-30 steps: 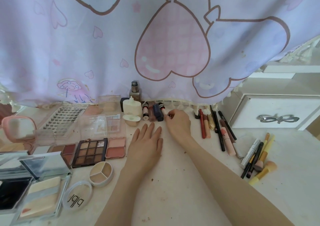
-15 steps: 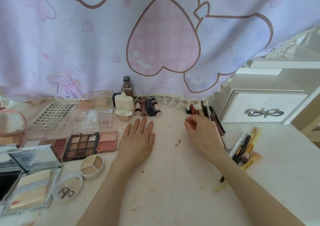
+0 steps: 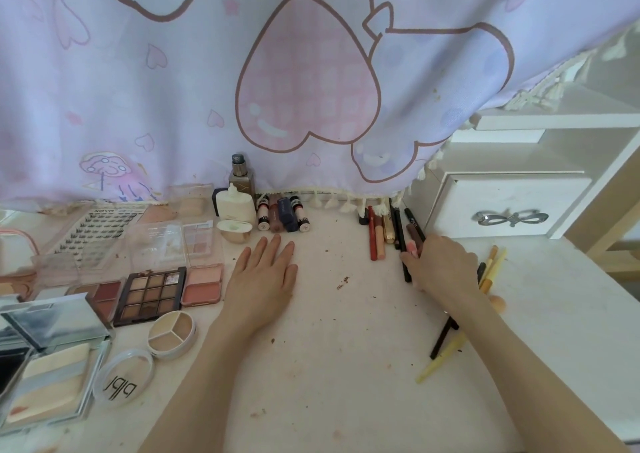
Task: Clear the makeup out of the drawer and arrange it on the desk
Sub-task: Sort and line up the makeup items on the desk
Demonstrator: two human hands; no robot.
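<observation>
- The right hand [image 3: 441,267] is now reaching among the pencils [image 3: 377,232], having left the lip tubes [image 3: 282,214] it was touching a second ago; its fingers are curling onto a pink stick [image 3: 412,246], grip not certain.
- The left hand [image 3: 265,276] is staying flat and spread on the desk [image 3: 329,348], holding nothing.
- Judgement: sorting is moving from tubes to pencils.
- Count: four lip tubes beyond the left hand; roughly six pencils ahead of the right hand; the drawer [image 3: 509,206] beyond it is closed.

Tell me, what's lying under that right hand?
Under the right hand lie a pink tube, black pencils and, by the wrist, yellow-handled brushes. Their middle parts are covered, and whether the fingers grip anything cannot be told.
</observation>
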